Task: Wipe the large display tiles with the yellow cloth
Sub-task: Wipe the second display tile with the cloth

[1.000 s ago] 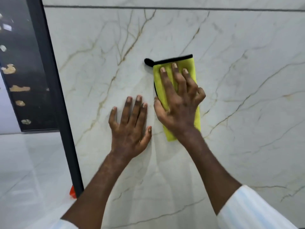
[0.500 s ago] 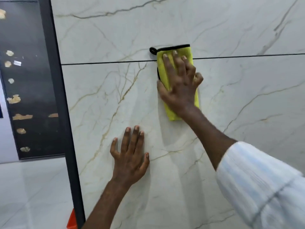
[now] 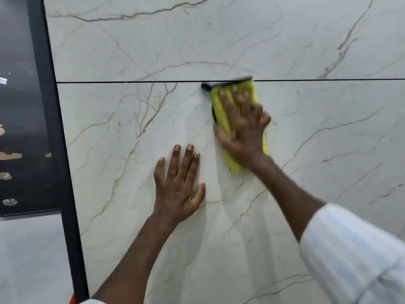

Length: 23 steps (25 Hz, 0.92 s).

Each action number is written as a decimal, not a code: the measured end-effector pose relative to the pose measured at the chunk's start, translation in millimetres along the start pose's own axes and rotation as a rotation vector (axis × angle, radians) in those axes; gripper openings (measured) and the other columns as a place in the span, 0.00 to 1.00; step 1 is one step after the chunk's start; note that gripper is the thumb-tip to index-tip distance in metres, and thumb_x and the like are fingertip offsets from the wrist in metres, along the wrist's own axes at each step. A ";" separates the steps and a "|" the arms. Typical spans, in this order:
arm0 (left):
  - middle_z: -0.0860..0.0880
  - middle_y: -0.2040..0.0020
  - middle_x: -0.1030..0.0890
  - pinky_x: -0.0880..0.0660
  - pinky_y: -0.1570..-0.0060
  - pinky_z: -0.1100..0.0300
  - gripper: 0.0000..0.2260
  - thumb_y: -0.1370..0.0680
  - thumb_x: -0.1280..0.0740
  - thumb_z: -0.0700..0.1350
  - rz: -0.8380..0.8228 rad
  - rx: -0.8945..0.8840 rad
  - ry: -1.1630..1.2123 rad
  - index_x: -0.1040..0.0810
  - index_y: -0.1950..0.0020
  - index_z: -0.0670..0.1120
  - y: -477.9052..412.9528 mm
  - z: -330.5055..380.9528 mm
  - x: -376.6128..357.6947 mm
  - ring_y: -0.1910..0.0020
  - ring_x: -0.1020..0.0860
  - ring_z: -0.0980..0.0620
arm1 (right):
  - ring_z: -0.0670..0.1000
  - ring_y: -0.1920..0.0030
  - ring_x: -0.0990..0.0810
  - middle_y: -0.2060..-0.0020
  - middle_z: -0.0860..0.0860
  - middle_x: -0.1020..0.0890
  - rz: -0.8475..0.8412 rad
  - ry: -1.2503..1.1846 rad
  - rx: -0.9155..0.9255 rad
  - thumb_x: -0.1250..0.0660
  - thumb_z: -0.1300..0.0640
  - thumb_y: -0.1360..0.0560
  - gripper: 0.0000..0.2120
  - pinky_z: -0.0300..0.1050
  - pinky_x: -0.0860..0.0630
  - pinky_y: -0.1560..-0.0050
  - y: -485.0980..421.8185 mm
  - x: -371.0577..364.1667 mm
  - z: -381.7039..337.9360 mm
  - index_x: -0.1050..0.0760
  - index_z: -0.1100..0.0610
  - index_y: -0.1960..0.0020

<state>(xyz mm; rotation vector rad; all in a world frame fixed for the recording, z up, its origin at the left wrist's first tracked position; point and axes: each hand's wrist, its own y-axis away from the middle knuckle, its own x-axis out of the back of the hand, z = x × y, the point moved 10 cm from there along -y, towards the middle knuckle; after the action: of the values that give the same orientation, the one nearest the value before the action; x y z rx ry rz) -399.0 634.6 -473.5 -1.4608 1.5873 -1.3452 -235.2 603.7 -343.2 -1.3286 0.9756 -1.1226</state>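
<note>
Two hands: left hand [image 3: 178, 185] flat, fingers spread, on the lower tile [image 3: 131, 150]; right hand [image 3: 241, 132], fingers straight, pressing yellow cloth [image 3: 221, 110] up against the seam [image 3: 131, 81]; black frame [image 3: 63, 172] at left.

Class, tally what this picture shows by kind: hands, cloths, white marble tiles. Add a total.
Hands: 2 (left hand, right hand)
Cloths: 1 (yellow cloth)
White marble tiles: 2 (upper tile, lower tile)
Total: 5
</note>
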 end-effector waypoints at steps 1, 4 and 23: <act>0.43 0.14 0.44 0.46 0.23 0.34 0.35 0.18 0.42 0.58 0.001 0.005 0.010 0.42 0.15 0.43 -0.4 0.1 -0.7 0.15 0.46 0.40 | 0.55 0.24 0.38 0.19 0.49 0.36 0.005 -0.031 -0.041 0.36 0.40 0.25 0.36 0.60 0.36 0.37 -29.5 4.6 8.0 0.36 0.45 0.19; 0.42 0.15 0.44 0.46 0.23 0.33 0.36 0.19 0.42 0.58 0.000 0.010 -0.002 0.42 0.15 0.42 0.5 0.6 -3.1 0.15 0.45 0.39 | 0.54 0.23 0.38 0.20 0.49 0.35 0.068 -0.001 -0.042 0.35 0.41 0.24 0.35 0.60 0.37 0.36 -32.9 10.2 15.9 0.35 0.46 0.19; 0.41 0.19 0.34 0.49 0.20 0.36 0.32 0.19 0.37 0.58 -0.003 -0.019 0.056 0.33 0.18 0.45 159.4 59.3 -39.4 0.20 0.38 0.36 | 0.58 0.22 0.40 0.20 0.57 0.35 -0.050 0.052 -0.019 0.35 0.43 0.22 0.35 0.69 0.35 0.35 268.2 -25.0 5.0 0.38 0.51 0.19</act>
<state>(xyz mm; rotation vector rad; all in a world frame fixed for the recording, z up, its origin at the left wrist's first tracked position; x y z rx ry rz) -393.2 637.5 -647.9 -1.4488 1.6383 -1.3871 -221.4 609.4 -612.2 -1.3509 0.9975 -1.1937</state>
